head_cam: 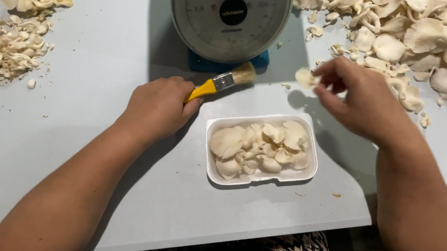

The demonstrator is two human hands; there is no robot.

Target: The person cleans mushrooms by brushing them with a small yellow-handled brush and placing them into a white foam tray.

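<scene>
Left hand: our left hand (158, 106) is closed in a fist around the yellow handle of a brush (223, 81), bristles pointing toward the scale and lifted a little off the table (84, 139).
Right hand: our right hand (359, 99) pinches one small mushroom piece (305, 77) between thumb and fingertips; the other fingers are loosely curled.
Where the piece is: held in the air just beyond the tray, between the brush tip and the big mushroom pile (423, 37) at the far right.
Tray: a white foam tray (211, 165) sits between our hands, already well filled with pale mushrooms.
Scale: a round dial scale (228, 10) on a blue base stands behind the tray, nothing on it that we can see.
Trimmings: a smaller heap of scraps (0, 45) lies at the far left, well apart from the tray.
Doing it well: we judge that the piece is about to be brushed, so we should keep the pinch light at its edge, since these caps tear easily.
Brush stroke: we should sweep away from the tray, so that loosened dirt falls on the table and not among the clean ones.
Risk: pressing hard with the bristles could split the cap.
</scene>
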